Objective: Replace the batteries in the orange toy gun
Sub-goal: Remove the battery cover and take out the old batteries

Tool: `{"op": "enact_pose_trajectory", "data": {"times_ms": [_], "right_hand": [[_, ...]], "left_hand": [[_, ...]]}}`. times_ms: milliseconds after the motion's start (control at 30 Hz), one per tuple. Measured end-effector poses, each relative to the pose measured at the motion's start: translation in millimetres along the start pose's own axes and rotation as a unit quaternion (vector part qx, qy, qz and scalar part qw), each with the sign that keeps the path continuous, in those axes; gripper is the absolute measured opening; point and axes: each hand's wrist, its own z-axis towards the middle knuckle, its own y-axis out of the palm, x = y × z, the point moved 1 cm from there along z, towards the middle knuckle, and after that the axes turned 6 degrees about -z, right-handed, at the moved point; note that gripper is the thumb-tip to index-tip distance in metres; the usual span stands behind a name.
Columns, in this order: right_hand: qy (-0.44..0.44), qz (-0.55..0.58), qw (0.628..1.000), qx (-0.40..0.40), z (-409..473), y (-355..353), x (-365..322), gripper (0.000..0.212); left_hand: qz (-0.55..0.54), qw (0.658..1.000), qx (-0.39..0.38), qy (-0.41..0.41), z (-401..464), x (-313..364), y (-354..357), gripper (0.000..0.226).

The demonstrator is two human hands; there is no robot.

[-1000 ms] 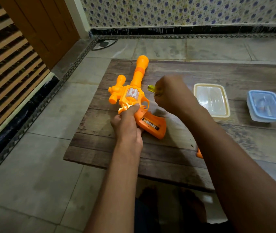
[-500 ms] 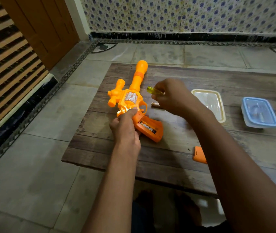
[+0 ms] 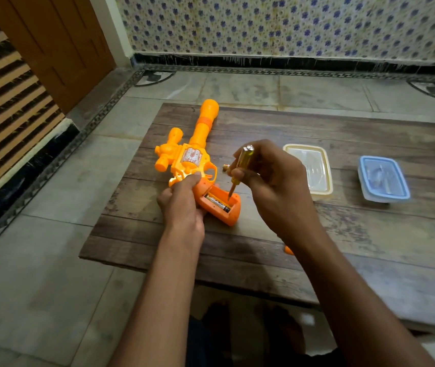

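— Where is the orange toy gun (image 3: pixel 195 160) right now?

— Flat on the wooden table (image 3: pixel 343 144), toward its left part, barrel pointing away from the person and the grip toward them. The battery compartment in the grip is uncovered, and a battery (image 3: pixel 217 203) lies inside it.

— And the hands?

— The left hand (image 3: pixel 182 205) is wrapped around the gun where the grip joins the body, thumb up near the trigger guard. The right hand (image 3: pixel 272 178) pinches a screwdriver (image 3: pixel 240 168) with a yellow see-through handle, fingers closed round it — the metal tip points down into the open compartment, just beside the battery's far end. Whether the tip touches the battery, I cannot tell.

— Anything else on the table?

— A clear container with a cream rim (image 3: pixel 310 168) right of the hand, a blue-rimmed container (image 3: pixel 383 178) farther right, a small brownish thing (image 3: pixel 226 167) half hidden behind the right hand's fingers, and a bit of an orange piece (image 3: pixel 288 250) peeking out beside the right forearm.
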Motion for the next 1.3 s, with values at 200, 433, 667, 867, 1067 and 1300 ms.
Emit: {"op": "enact_pose_trajectory", "data": {"times_ms": [200, 433, 667, 867, 1067, 1300], "right_hand": [[-0.004, -0.028, 1.0, -0.004, -3.2, 1.5, 2.2, 0.018], [0.016, -0.027, 0.999, -0.006, -2.8, -2.1, 4.2, 0.025], [0.012, -0.011, 1.0, -0.017, -4.2, -5.6, 0.9, 0.037], [-0.004, -0.023, 1.0, -0.006, -5.1, -3.8, 0.9, 0.036], [-0.026, -0.047, 0.998, -0.016, -5.0, -4.5, 1.1, 0.037], [-0.015, -0.031, 0.999, -0.015, -4.8, -4.9, 3.8, 0.039]], "left_hand": [[0.008, 1.0, -0.001, 0.003, 3.0, -1.6, -0.3, 0.024], [0.007, 1.0, -0.004, -0.002, 5.4, -2.7, -1.8, 0.027], [0.005, 1.0, -0.01, -0.001, 5.1, -3.1, -2.1, 0.029], [0.01, 1.0, -0.005, -0.005, 5.9, -2.4, -2.5, 0.031], [0.006, 1.0, -0.004, -0.002, 4.0, -2.8, -1.7, 0.034], [0.008, 1.0, -0.004, -0.005, 4.3, -3.0, -2.2, 0.033]]}}
